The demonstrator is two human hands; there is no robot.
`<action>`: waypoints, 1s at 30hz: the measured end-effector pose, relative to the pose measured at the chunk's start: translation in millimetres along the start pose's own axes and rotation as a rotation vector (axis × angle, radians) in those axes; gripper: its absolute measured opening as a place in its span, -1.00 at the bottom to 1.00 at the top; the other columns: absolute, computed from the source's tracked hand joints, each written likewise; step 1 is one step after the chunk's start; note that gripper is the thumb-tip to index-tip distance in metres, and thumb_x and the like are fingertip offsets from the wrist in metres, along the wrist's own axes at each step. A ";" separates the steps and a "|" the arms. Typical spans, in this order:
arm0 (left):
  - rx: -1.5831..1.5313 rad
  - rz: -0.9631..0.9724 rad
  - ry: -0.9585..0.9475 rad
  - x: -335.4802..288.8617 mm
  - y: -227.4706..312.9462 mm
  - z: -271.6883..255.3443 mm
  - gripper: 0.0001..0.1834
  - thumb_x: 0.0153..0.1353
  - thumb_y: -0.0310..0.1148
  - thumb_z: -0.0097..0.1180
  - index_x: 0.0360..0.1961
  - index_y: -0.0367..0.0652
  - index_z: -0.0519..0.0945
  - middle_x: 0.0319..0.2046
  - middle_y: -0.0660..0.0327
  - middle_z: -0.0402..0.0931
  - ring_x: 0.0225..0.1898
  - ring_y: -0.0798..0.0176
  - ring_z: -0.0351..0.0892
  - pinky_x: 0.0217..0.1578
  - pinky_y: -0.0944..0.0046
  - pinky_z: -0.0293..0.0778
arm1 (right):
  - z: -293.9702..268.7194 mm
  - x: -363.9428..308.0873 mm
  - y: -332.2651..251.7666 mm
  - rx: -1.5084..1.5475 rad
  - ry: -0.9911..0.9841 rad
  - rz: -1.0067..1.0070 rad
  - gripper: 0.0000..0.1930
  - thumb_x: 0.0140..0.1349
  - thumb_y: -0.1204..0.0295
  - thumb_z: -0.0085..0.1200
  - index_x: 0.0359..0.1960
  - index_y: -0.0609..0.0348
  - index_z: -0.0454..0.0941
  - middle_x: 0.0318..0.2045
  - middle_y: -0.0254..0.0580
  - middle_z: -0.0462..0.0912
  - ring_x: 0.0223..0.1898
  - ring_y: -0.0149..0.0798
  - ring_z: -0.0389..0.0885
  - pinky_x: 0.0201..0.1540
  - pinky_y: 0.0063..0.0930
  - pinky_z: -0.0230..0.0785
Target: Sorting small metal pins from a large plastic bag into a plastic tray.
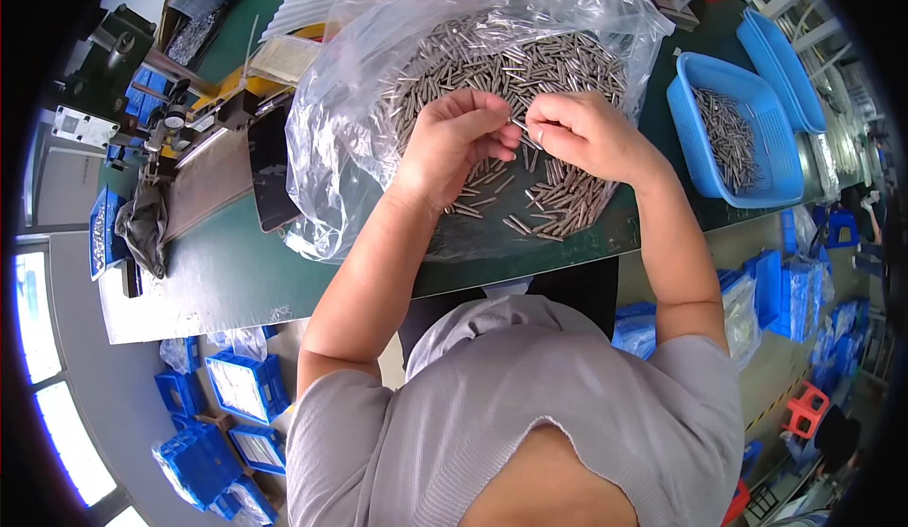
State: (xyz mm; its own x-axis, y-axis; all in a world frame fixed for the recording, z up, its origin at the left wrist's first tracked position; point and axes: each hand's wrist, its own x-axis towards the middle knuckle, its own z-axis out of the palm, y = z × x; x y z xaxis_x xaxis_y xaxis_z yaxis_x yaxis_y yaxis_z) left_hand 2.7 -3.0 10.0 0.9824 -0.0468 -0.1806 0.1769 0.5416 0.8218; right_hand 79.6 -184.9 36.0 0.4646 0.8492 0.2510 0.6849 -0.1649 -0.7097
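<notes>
A large heap of short grey metal pins (511, 63) is seen lying on a crumpled clear plastic bag (331, 139), which is spread open on the dark green surface (236, 272). More of the same pins are scattered loose at the near edge of the heap, just below the hands.

The left hand (459, 134) is held over the middle of the heap, its fingers curled inward and closed narrowly on a few of the pins. The right hand (586, 134) is held just beside it, the fingertips of the two hands almost touching. A single thin metal pin (522, 126) is pinched between the thumb and forefinger of the right hand, its end pointing toward the left hand.

To the right of the bag, a blue rectangular plastic basket (695, 139) is set on the surface, with a smaller pile of the same pins lying in it. A second blue basket (785, 63) is placed behind it, near the far right edge. To the left of the bag, a sloped grey metal chute (203, 182) and a crumpled dark cloth (142, 229) are seen. Blue plastic boxes (241, 385) are stacked on the floor below the surface.
</notes>
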 end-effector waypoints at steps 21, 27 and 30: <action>-0.118 0.060 -0.003 1.2 -5.1 1.1 -0.90 0.14 -0.55 0.00 -0.33 -0.37 0.45 -0.43 0.02 0.54 -0.39 0.19 0.59 -0.33 0.27 0.57 | 27.5 7.9 5.8 0.470 0.288 0.150 -0.86 0.19 0.40 0.06 -0.36 0.23 0.48 -0.55 -0.41 0.53 -0.51 -0.55 0.46 -0.42 -0.66 0.32; -0.125 0.147 0.197 -0.9 0.2 3.4 -0.91 0.14 -0.53 0.02 -0.36 -0.34 0.42 -0.45 0.03 0.52 -0.45 0.19 0.56 -0.36 0.27 0.55 | -0.1 6.1 18.0 1.183 0.457 0.420 -0.89 0.15 0.42 0.00 -0.33 0.16 0.45 -0.59 -0.44 0.41 -0.58 -0.56 0.33 -0.61 -0.68 0.13; -0.141 0.164 0.227 0.0 0.5 2.9 -0.91 0.14 -0.53 0.01 -0.35 -0.33 0.41 -0.45 0.04 0.51 -0.44 0.19 0.56 -0.36 0.27 0.55 | 4.9 5.3 32.4 1.003 0.268 0.463 -0.85 0.12 0.43 0.00 -0.30 0.22 0.45 -0.52 -0.35 0.50 -0.60 -0.51 0.38 -0.58 -0.67 0.19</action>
State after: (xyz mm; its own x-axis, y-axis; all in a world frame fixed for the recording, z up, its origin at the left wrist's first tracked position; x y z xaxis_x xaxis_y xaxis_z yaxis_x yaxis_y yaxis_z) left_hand 3.0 -5.2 12.0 0.9560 0.2309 -0.1810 -0.0084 0.6382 0.7698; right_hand 101.5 -183.3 11.1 0.7435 0.6569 -0.1251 -0.2860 0.1432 -0.9475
